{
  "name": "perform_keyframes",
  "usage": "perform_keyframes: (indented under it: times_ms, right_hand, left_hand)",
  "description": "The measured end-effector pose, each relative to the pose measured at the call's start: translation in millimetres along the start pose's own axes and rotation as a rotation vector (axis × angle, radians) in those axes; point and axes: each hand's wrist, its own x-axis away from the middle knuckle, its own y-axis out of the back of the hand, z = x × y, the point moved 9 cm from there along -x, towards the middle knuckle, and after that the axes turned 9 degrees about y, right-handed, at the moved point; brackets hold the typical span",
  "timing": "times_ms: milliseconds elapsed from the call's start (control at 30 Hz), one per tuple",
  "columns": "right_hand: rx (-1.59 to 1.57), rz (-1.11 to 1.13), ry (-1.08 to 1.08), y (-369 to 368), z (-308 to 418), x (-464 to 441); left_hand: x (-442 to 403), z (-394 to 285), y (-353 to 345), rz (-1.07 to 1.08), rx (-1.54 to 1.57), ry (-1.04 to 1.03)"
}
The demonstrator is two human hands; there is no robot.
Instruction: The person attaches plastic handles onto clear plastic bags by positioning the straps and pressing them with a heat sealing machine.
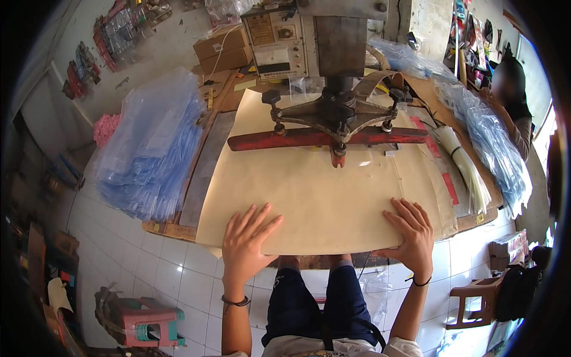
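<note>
A large cream-coloured sheet (309,202) lies on the worktable under a press machine. My left hand (245,243) rests on its front left part with the fingers spread. At the front right edge my right hand (411,235) lies on the same sheet, fingers stretched out and the thumb at the rim. Neither hand holds anything. Above the far part of the sheet hangs the press head, with a red bar (279,138) on a dark metal bracket (339,110). Whether the bar touches the sheet I cannot tell.
Stacked clear bluish plastic sheets (151,149) overhang the table's left side. To the right lie a tied bundle of pale strips (464,166) and more clear plastic (488,143). A control box (276,47) stands behind. Another person (511,95) is at the far right. Stools (146,321) stand on the floor.
</note>
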Motion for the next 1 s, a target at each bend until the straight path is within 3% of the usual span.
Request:
perform_keyframes:
  times_ms: [1000]
  right_hand:
    - [0.005, 0.007, 0.008, 2.6, 4.8, -2.5]
  left_hand:
    - [3.3, 2.7, 1.2, 0.011, 0.016, -0.004]
